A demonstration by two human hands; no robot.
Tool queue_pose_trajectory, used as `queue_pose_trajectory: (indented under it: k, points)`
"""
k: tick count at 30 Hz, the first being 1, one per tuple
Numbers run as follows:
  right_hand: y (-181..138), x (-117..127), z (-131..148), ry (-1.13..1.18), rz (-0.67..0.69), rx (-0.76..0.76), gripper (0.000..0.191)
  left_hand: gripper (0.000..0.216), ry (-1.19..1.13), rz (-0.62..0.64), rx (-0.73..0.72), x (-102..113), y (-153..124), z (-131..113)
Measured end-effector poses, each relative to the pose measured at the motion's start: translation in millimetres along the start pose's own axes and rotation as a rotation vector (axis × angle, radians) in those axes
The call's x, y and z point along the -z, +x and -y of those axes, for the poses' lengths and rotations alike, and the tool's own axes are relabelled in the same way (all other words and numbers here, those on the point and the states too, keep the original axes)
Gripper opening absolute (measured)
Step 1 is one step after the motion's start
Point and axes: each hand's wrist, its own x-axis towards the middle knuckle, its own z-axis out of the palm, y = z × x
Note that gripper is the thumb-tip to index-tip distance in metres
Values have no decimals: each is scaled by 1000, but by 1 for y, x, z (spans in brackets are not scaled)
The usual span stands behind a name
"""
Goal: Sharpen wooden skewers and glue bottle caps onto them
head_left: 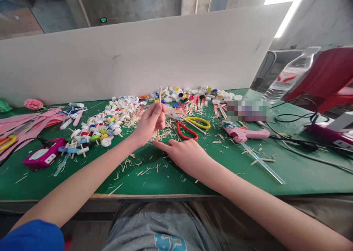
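My left hand (152,120) is wrapped round a thin wooden stick (160,94), which stands roughly upright with its top end above the fist and its lower end below. My right hand (187,153) has its index finger stretched out towards the stick's lower end, the other fingers curled; whether the fingertip touches the stick I cannot tell. Nothing shows in that hand. Just beyond it lie scissors with one red and one yellow handle (199,123), on a heap of wood shavings (165,135). White and coloured bottle caps on short sticks (102,124) are piled to the left.
A pink glue gun (242,133) with a clear glue stick lies at right, its cable trailing. More caps (179,93) line the white partition (165,56). Purple power sockets (41,157) sit at both sides. A water bottle (292,74) stands at back right on the green table (220,177).
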Motion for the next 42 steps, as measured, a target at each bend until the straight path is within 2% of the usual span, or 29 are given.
queue_pose_trajectory:
  k: [4, 10, 15, 25, 33, 42]
  points:
    - [-4, 2, 5, -63, 34, -4, 69, 25, 36, 30, -5, 0, -1, 1]
    - [-11, 4, 2, -126, 3, -87, 70, 22, -28, -96, -13, 17, 4, 3]
    - [-10, 4, -1, -115, -24, -99, 70, 20, -33, -146, -20, 21, 5, 2]
    - [-8, 5, 1, -71, -7, -97, 68, 20, -69, -126, -24, 21, 4, 3]
    - [-4, 10, 1, 122, -9, -118, 58, 21, -45, -109, -15, 15, 3, 0]
    - [-7, 18, 2, 118, 32, -148, 52, 23, -38, -84, 5, 15, 4, 0]
